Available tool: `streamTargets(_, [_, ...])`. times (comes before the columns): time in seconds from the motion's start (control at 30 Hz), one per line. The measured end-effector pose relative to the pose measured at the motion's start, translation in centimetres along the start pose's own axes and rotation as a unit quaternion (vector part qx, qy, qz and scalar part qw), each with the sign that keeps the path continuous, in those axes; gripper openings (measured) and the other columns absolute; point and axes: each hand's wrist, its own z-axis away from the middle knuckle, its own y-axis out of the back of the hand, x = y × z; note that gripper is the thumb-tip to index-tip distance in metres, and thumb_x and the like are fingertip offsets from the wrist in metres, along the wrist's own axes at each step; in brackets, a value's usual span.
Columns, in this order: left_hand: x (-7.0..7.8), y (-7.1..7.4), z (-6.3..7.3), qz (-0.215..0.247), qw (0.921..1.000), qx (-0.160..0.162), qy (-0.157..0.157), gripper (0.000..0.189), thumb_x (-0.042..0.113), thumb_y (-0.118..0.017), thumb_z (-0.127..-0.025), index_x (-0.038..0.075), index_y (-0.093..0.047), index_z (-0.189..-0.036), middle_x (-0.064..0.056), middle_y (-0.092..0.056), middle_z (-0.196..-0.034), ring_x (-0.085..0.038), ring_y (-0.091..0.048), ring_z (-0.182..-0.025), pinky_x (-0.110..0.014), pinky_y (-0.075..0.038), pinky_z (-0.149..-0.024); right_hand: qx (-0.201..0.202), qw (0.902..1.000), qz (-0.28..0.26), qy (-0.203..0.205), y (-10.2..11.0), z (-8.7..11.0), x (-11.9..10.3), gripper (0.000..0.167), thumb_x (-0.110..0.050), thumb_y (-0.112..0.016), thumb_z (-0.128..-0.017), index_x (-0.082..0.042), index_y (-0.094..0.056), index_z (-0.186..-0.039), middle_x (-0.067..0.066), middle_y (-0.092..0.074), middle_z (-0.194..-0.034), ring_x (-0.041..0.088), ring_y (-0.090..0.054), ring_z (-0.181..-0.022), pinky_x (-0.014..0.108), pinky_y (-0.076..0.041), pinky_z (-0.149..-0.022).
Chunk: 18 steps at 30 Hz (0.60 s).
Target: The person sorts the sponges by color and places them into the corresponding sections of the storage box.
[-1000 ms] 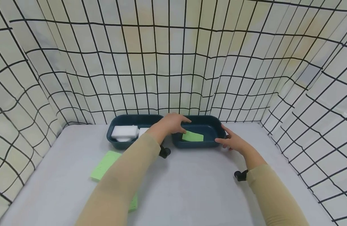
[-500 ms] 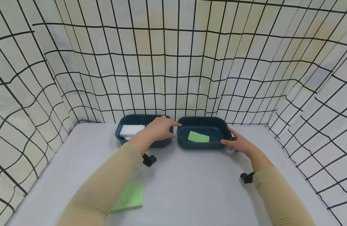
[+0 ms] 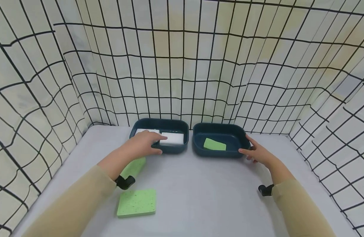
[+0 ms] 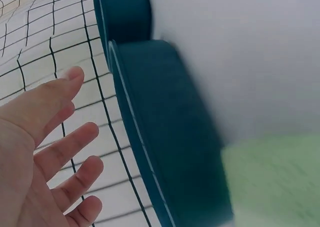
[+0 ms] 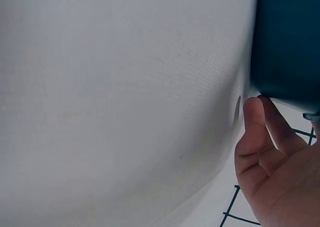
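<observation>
My left hand (image 3: 143, 144) is over the front left of the left dark teal bin (image 3: 159, 150). Its fingers are spread, with nothing between them, in the left wrist view too. Two white blocks (image 3: 172, 138) lie in that bin, one partly behind the hand. At the right bin (image 3: 196, 146), my right hand (image 3: 259, 154) touches the right end, thumb at the front and index finger along the side. A small green sponge-like piece (image 3: 214, 144) lies inside this bin. In the right wrist view, the fingers (image 5: 254, 112) touch the bin's lower corner (image 5: 287, 52).
A flat green speckled sponge-like slab (image 3: 137, 203) lies on the white table (image 3: 199, 194) at front left. A second green slab (image 3: 134, 167) is partly hidden under my left wrist. Black netting (image 3: 182, 69) over white cloth rises behind and at both sides.
My left hand has moved left from the right bin, across to the left bin, uncovering the green slab in front. The right hand stays at the right bin's end. The head view has shifted slightly.
</observation>
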Motion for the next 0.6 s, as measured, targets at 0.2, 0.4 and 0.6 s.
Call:
streamTargets(0.2, [-2.7, -0.2, 3.8, 0.021, 0.9993, 0.004, 0.029, 0.057, 0.034, -0.076, -0.089, 0.018, -0.059, -0.141, -0.008, -0.057, -0.141, -0.037, -0.048, -0.132, -0.057, -0.038, -0.106, -0.001, 1.0, 0.001, 0.0, 0.0, 0.0, 0.1, 0.103, -0.056, -0.066, -0.09, -0.026, 0.003, -0.161, 0.019, -0.06, -0.114, 0.024, -0.059, -0.087, 0.033, -0.051, -0.072])
streamTargets(0.4, [-4.4, -0.2, 6.5, 0.029, 0.9979, 0.016, 0.055, 0.055, 0.032, -0.075, -0.089, 0.015, -0.059, -0.139, -0.011, -0.06, -0.136, -0.041, -0.051, -0.126, -0.06, -0.041, -0.101, -0.003, 1.0, -0.006, -0.003, -0.1, 0.1, 0.2, 0.101, -0.054, -0.066, -0.091, -0.027, 0.003, -0.161, 0.019, -0.059, -0.115, 0.024, -0.059, -0.087, 0.033, -0.05, -0.072])
streamTargets(0.6, [-5.0, -0.7, 8.3, 0.046, 0.9948, -0.003, 0.091, 0.061, 0.037, -0.076, -0.088, 0.011, -0.057, -0.14, -0.016, -0.057, -0.139, -0.046, -0.047, -0.129, -0.064, -0.04, -0.1, -0.003, 0.9999, -0.01, 0.002, 0.0, -0.2, 0.2, 0.1, -0.052, -0.065, -0.092, -0.027, 0.004, -0.161, 0.02, -0.058, -0.118, 0.024, -0.059, -0.089, 0.033, -0.05, -0.072])
